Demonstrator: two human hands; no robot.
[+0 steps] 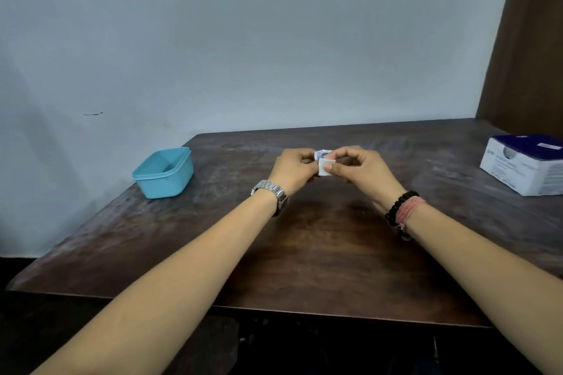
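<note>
A pale blue-grey wall [243,39] fills the upper half of the head view, with a brown wooden panel [530,39] standing at its right edge. Below them lies the dark wooden counter [320,253], its surface scuffed and streaked with pale marks toward the far side. Two bare forearms reach across it from the near edge and meet over its far middle.

At the far right of the counter sits a white carton with a dark blue top [524,173], partly cut off by the edge of the view. At the far left corner stands a turquoise plastic tub [164,173], open at the top, well apart from the hands.

The left grip [294,167] has its fingers curled and pinches one end of a small white sachet [323,161]. The right grip [362,166] pinches the other end, its thumb lying flat on the white face and its forefinger arched over the top. Both grips are therefore closed on the sachet, which hangs between them just above the counter, roughly midway between the tub and the carton. Blue print shows on its upper part; the wording is too small to read.

A silver metal wristwatch [269,190] circles the left wrist. A black bead bracelet [399,207] and a pink thread band [409,207] sit side by side on the right wrist.
</note>
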